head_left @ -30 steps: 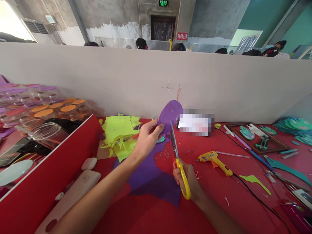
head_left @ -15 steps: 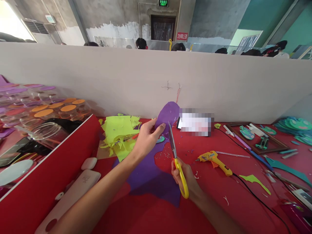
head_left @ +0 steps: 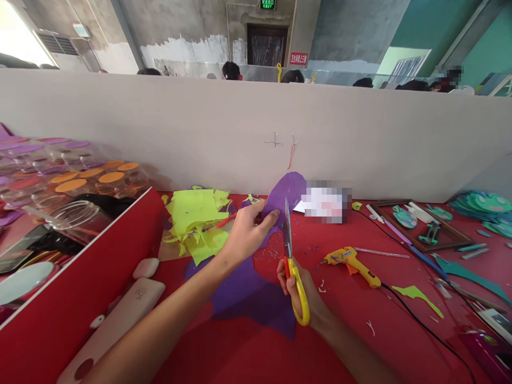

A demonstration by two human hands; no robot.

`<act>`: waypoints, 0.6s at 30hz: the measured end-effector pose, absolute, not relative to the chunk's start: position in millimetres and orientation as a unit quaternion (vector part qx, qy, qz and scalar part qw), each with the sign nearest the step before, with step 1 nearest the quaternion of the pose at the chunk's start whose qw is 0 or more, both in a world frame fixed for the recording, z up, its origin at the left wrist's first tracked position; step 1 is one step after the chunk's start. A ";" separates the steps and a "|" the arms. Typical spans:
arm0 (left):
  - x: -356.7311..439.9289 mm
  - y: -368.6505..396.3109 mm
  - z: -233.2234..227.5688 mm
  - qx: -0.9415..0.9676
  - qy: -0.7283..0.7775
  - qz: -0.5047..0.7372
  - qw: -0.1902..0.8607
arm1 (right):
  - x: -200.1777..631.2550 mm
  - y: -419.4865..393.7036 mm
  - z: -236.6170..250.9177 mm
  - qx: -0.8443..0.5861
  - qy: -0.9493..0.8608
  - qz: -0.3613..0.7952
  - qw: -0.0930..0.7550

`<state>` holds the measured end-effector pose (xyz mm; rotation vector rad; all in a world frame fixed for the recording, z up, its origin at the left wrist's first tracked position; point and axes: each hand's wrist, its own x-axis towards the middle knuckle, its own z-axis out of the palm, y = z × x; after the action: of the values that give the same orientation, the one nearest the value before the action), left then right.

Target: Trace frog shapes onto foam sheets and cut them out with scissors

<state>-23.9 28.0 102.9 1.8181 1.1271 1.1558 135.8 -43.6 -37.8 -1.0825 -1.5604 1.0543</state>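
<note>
Jars with orange and purple discs sit far left, out of my way. Yellow-green offcuts are heaped behind my left hand, which is closed in a pinch on the purple foam piece, lifting it off the red table so the blades can reach its edge. My right hand is curled through the yellow-handled scissors, blades nearly together against the foam. A glue gun lies to the right, within reach.

Red table with glue gun, yellow-green scraps.
</note>
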 end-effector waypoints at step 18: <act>-22.6 27.9 101.1 0.687 0.427 0.460 0.366 | 142.5 -48.2 -40.0 -0.421 -0.641 0.437 0.469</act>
<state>-22.6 27.9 101.1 1.7671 1.0967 1.1815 142.5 -48.2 -40.0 -1.0327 -1.5717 1.0718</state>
